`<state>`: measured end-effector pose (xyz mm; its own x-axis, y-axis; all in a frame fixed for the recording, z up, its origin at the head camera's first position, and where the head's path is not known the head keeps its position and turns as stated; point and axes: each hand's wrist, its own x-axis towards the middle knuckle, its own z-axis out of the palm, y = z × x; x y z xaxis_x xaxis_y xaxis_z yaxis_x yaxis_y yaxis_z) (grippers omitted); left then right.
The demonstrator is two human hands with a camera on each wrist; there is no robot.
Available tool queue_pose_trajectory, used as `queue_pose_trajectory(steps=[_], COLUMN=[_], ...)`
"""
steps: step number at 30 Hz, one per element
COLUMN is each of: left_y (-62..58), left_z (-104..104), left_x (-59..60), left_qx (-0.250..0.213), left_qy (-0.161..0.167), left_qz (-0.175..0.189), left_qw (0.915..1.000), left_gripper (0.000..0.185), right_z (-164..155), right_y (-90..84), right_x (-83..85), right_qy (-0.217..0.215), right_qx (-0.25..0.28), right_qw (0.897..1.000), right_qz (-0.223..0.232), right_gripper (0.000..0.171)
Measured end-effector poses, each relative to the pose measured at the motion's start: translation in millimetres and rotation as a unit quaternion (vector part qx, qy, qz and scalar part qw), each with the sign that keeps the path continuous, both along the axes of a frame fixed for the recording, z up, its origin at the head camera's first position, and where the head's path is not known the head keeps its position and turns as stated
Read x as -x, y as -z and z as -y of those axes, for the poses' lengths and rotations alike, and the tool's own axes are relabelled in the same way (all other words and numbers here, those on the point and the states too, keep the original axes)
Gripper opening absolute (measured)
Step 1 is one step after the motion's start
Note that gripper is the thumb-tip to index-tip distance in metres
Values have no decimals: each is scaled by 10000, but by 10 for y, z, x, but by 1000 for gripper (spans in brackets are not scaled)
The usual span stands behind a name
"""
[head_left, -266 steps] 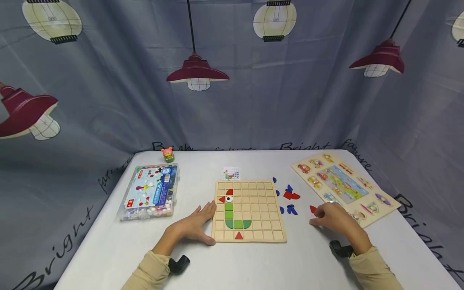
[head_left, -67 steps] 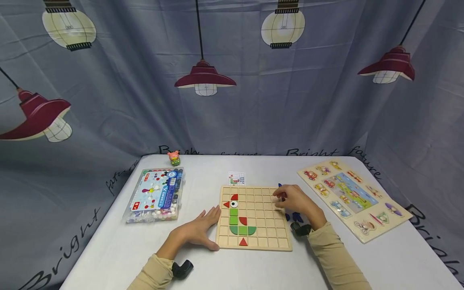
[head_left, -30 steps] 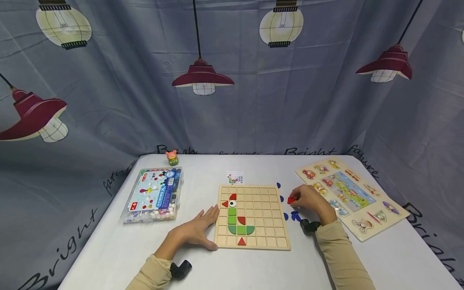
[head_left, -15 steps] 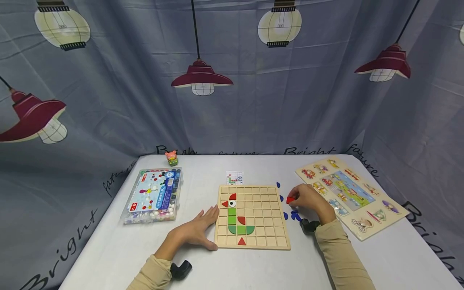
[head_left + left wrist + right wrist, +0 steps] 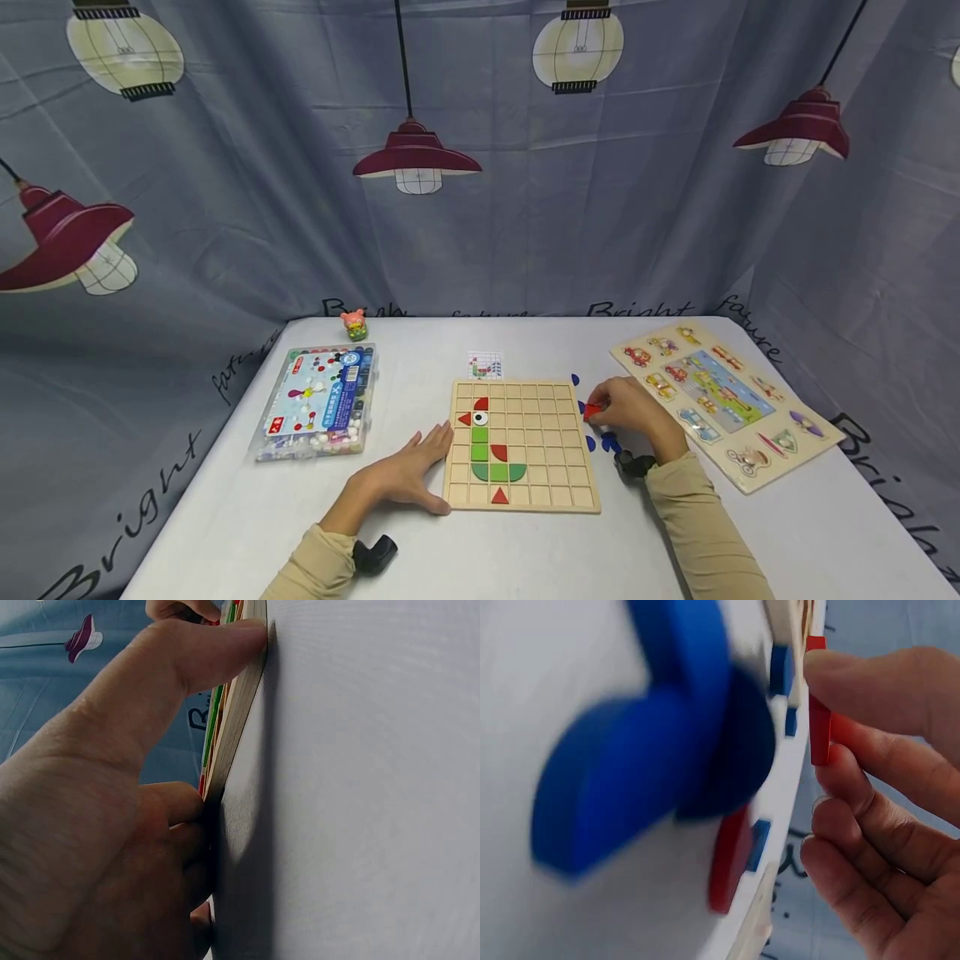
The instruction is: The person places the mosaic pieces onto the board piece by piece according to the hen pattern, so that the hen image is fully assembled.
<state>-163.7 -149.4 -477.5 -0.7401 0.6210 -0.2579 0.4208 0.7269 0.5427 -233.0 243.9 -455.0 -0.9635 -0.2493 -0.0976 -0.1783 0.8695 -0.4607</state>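
White table (image 5: 465, 554), pinched red piece (image 5: 820, 736), nearer board (image 5: 549, 451)

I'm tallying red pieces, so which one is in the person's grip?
The red piece pinched by the right hand, right of the wooden board; other visible red pieces lie unheld on the board or table.

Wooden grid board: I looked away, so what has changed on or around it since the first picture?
A red quarter-round piece now sits in the pale wooden grid board, above the middle of the bottom green row. The right hand has moved left; its fingers now pinch another red piece. The left hand stays at the board's left edge.
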Motion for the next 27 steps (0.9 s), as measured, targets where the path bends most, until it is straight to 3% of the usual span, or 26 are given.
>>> queue_pose_trajectory(steps=[7, 16, 27], left_y=[-18, -15, -23], left_z=[-8, -10, -18], left_x=[2, -8, -18], left_qx=[-34, -45, -13], left_qy=[11, -27, -43], left_qz=[-18, 28, 53], left_qw=[10000, 10000, 10000], left_gripper=[116, 116, 117], right_z=[204, 510, 867], right_y=[-90, -163, -140], right_x=[-76, -194, -316], right_qy=[-431, -660, -1092], right_qx=[166, 322, 259], right_qw=[9989, 9973, 9937], right_qz=[-80, -8, 31], right_gripper=[23, 19, 17])
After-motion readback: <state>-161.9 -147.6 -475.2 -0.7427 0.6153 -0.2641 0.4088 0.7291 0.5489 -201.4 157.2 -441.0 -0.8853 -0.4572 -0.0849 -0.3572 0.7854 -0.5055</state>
